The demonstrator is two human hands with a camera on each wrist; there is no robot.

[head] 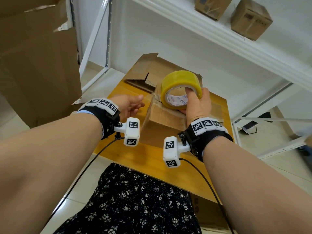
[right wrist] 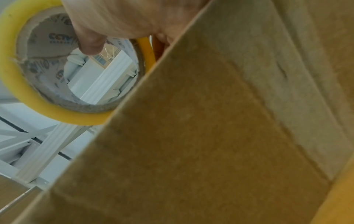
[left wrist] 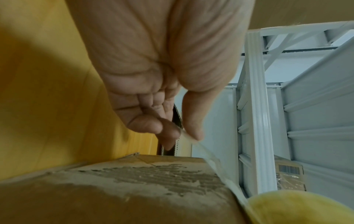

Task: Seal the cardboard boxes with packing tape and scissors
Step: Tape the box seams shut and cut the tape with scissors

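Observation:
A small brown cardboard box (head: 162, 122) stands on the yellow wooden table (head: 152, 159). My right hand (head: 194, 98) grips a yellow packing tape roll (head: 181, 81) over the box's top, thumb hooked inside the core. The right wrist view shows the tape roll (right wrist: 38, 103) beyond the box (right wrist: 210, 136). My left hand (head: 141, 101) hovers at the box's left. In the left wrist view its thumb and forefinger (left wrist: 186, 133) pinch the free end of a clear tape strip (left wrist: 210, 160). The strip runs along the box (left wrist: 134, 189) edge to the roll (left wrist: 298, 207). No scissors are in view.
Flattened cardboard (head: 148, 71) lies on the table behind the box. White metal shelving (head: 219, 36) stands beyond, with two small boxes (head: 251, 19) on a shelf. A large open carton (head: 33, 65) is on the left. Wrist camera cables (head: 94, 156) trail over the table's near edge.

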